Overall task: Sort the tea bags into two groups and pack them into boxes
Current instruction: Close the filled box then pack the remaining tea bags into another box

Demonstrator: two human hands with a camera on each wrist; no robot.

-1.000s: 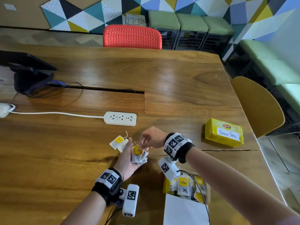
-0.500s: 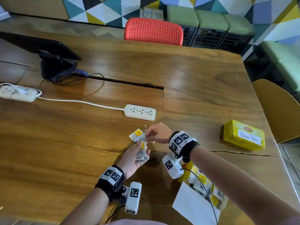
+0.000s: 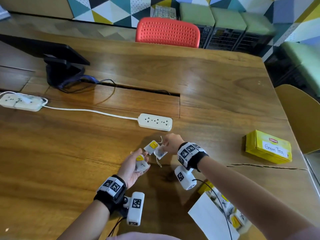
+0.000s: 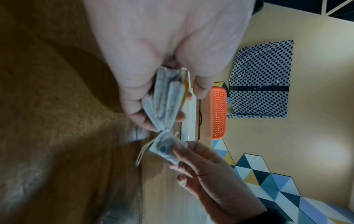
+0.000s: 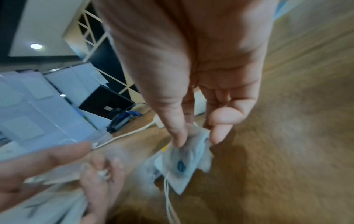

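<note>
Two hands work over a glossy wooden table (image 3: pixel 86 153). Far right on it lies a shut yellow card box (image 3: pixel 268 147) labelled "Green Tea"; at the near edge an open box (image 3: pixel 223 212) holds more bags. The left hand (image 3: pixel 132 168), palm up, has its fingers curled round a small stack of soft paper tea bags (image 3: pixel 142 164), the top one marked with a cross. The right hand (image 3: pixel 171 144) pinches one limp, stringed tea bag (image 3: pixel 160 152) between thumb and fingertips, just right of the stack.
</note>
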